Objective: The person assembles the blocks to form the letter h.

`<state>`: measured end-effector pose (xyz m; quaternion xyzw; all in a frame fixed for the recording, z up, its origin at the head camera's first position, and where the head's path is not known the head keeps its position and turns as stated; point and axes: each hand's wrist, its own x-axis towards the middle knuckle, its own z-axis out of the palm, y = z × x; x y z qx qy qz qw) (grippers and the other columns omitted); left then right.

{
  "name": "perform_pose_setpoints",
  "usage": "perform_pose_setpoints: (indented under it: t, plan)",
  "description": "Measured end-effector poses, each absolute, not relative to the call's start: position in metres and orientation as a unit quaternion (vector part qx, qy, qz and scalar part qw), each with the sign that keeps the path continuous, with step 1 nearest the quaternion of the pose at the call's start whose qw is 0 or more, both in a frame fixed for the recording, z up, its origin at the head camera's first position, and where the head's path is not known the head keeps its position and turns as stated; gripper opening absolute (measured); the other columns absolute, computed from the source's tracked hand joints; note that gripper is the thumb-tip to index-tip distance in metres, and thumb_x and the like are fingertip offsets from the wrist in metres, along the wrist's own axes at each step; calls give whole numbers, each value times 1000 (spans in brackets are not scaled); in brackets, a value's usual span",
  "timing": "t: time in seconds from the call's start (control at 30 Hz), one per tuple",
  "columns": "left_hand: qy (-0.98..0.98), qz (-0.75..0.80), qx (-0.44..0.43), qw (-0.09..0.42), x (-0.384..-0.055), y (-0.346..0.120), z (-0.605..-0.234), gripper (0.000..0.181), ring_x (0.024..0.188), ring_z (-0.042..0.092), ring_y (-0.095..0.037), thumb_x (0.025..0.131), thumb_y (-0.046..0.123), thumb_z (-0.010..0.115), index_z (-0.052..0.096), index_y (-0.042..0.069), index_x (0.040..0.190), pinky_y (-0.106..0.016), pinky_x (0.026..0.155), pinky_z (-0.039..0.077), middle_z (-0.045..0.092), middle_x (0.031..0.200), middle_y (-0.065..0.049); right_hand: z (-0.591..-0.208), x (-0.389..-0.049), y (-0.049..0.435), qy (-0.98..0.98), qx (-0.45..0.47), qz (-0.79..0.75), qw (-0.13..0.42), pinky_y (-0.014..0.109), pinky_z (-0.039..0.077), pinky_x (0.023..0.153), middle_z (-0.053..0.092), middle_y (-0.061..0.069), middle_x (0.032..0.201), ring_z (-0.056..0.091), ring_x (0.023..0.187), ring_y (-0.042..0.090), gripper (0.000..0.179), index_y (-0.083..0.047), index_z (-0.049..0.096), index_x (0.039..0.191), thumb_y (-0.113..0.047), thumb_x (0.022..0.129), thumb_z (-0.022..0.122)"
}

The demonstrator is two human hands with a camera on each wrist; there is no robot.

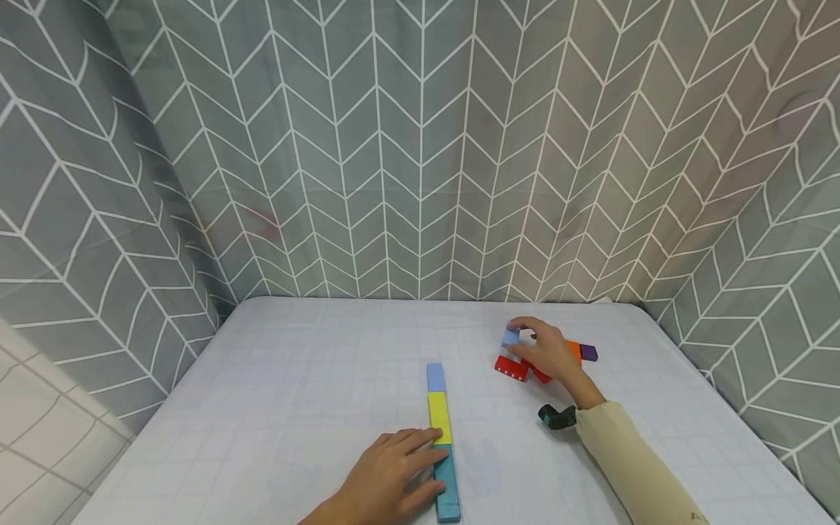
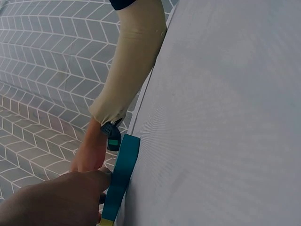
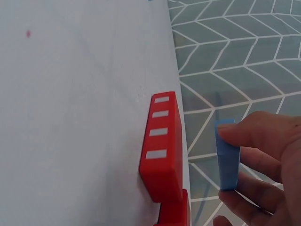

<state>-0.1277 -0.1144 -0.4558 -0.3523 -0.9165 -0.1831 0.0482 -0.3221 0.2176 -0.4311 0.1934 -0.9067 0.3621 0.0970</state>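
A row of blocks lies on the white table: a teal block [image 1: 448, 490] nearest, a yellow block [image 1: 438, 410] beyond it, and a light blue block [image 1: 436, 378] at the far end. My left hand [image 1: 394, 474] rests its spread fingertips on the left side of the teal and yellow blocks. Farther right, my right hand [image 1: 547, 351] pinches another light blue block [image 3: 228, 157] between thumb and fingers. Just below that hand lies a red block with white squares [image 1: 511, 368]. A second red block [image 3: 173, 214] shows partly behind it.
Beside the right hand lie an orange block [image 1: 574, 351] and a purple block [image 1: 588, 353], partly crowded together. A dark wrist device [image 1: 556, 417] sits at the right cuff. Grey patterned curtains [image 1: 420, 146] surround the white table [image 1: 295, 364].
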Motion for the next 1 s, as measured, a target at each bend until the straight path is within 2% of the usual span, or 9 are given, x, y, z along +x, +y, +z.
perform_pose_setpoints:
  t: [0.5,1.0]
  plan:
    - [-921,-183,-344,35,-127,-113,-455,51,134,53,-15,104,61,51,66,29,140,-46,102,51,55,150,7,-424,-319,202,-895,220,372,109,60,48,102,65,19,131,58,121,42,37,0,68,126,-6,91,79]
    - [-917,-185,-350,46,-127,-114,-455,50,134,53,-16,105,60,50,66,29,140,-46,101,51,55,150,6,-422,-317,189,-878,250,393,113,63,48,100,65,20,132,58,121,43,36,1,68,123,-3,89,80]
